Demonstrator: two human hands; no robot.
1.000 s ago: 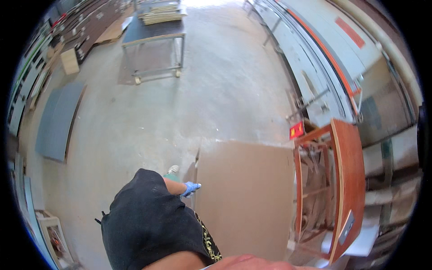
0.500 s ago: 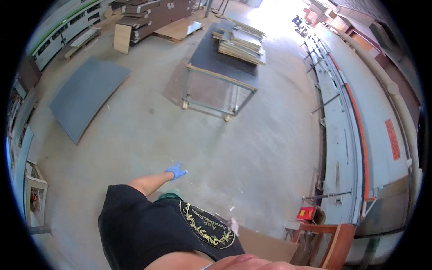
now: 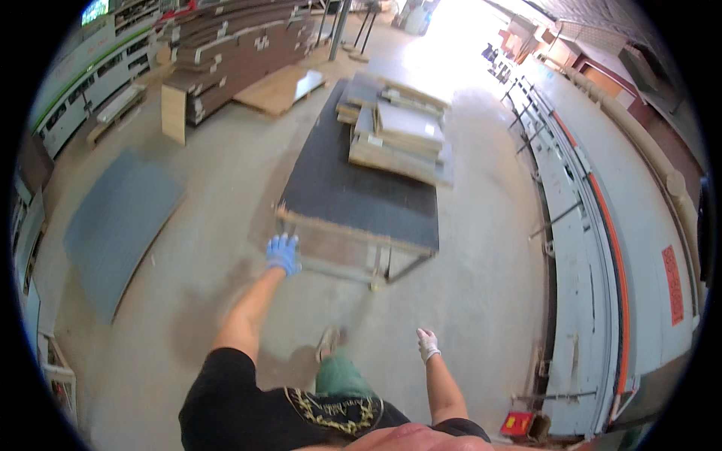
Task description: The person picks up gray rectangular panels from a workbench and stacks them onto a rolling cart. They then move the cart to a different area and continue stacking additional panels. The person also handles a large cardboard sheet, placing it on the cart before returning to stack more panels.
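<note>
My left hand (image 3: 282,255), in a blue glove, reaches forward with its fingers spread and nothing in it. It is close to the near left corner of a dark-topped table (image 3: 323,188); whether it touches the edge I cannot tell. My right hand (image 3: 428,344), in a whitish glove, is held out over the floor to the right, short of the table. Its fingers look loosely bent, and I see nothing in them. Stacked pale panels (image 3: 395,154) lie unevenly on the table's right and far part.
A grey sheet (image 3: 124,225) lies on the floor at left. Behind it rise piles of brown panels (image 3: 241,56) and a flat board (image 3: 278,90). A long pale machine (image 3: 602,248) with an orange strip runs along the right side, near a red box (image 3: 517,423).
The table and its panels are now much closer. My left arm has stretched forward toward the table's near corner, and my right hand has swung out into clear view.
</note>
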